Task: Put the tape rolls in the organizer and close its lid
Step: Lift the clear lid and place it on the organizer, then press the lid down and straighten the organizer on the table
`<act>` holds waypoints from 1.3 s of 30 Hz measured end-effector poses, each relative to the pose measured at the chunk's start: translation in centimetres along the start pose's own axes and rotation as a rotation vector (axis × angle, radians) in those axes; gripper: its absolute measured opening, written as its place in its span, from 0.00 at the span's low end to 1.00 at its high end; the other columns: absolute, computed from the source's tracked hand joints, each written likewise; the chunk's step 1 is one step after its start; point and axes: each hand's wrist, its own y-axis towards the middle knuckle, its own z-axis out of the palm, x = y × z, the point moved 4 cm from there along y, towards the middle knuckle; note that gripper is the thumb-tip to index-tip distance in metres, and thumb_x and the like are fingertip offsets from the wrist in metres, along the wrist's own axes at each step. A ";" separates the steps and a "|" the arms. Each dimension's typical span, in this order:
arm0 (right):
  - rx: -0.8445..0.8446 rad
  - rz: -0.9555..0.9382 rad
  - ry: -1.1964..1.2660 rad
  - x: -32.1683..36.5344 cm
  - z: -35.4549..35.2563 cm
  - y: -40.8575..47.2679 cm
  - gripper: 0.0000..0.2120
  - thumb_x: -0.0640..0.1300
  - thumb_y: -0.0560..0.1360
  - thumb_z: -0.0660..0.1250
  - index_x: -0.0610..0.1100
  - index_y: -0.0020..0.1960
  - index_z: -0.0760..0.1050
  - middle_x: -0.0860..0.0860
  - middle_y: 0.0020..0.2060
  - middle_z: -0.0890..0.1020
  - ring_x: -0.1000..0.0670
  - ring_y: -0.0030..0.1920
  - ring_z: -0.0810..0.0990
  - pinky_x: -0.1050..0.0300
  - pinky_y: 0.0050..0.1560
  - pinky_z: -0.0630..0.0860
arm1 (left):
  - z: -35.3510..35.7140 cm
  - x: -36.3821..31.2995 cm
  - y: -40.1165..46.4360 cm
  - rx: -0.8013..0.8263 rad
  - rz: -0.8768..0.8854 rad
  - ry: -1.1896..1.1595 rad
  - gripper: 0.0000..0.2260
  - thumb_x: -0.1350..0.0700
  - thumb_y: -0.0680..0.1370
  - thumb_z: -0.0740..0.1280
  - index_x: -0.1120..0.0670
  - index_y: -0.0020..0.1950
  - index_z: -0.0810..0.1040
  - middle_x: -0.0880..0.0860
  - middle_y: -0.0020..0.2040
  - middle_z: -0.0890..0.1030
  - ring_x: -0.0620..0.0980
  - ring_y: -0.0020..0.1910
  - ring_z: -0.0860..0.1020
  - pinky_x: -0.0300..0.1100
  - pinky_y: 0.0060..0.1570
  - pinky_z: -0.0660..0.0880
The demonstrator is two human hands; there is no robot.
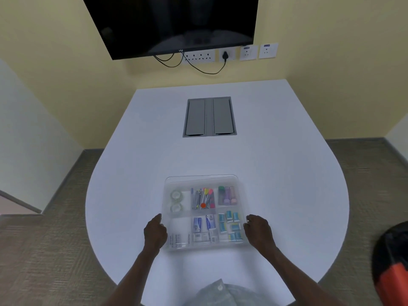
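Organizer (202,212) on white worktop (276,173), between my hands, clear lid (201,181) lying over it, seemingly down. Two tape rolls (176,200) inside, far-left compartment, just beyond my left hand (155,234). Left hand at organizer's left edge, fingers curled against lid rim. Right hand (258,231) at right edge, fingers bent, touching rim. Pens and pins in compartment between and beyond both hands; small packets nearest my right hand.

A black TV (174,23) hangs on the yellow wall above a white table (276,173) with a grey hatch (209,117).
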 end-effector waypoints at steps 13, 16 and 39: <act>0.117 0.121 0.191 -1.6 0.5 0.2 0.18 0.41 0.76 0.64 0.43 0.66 0.74 0.40 0.55 0.83 0.40 0.54 0.82 0.48 0.61 0.76 | 0.4 1.7 -1.6 0.069 -0.065 0.044 0.16 0.59 0.79 0.62 0.61 0.66 0.75 0.58 0.65 0.78 0.57 0.65 0.75 0.46 0.65 0.67; 0.152 0.128 0.248 -2.1 0.7 0.1 0.21 0.39 0.74 0.64 0.44 0.67 0.73 0.43 0.50 0.84 0.43 0.48 0.83 0.46 0.57 0.79 | 0.9 3.8 -2.2 0.092 -0.150 -0.032 0.17 0.53 0.76 0.68 0.58 0.63 0.77 0.57 0.59 0.82 0.58 0.57 0.80 0.49 0.63 0.72; 0.363 -0.219 -0.342 0.2 -1.2 1.4 0.52 0.43 0.66 0.77 0.47 0.78 0.45 0.50 0.79 0.50 0.41 0.72 0.62 0.42 0.67 0.69 | -0.5 2.7 -1.8 0.232 0.389 0.203 0.41 0.54 0.71 0.75 0.57 0.78 0.55 0.50 0.78 0.54 0.48 0.77 0.52 0.40 0.73 0.52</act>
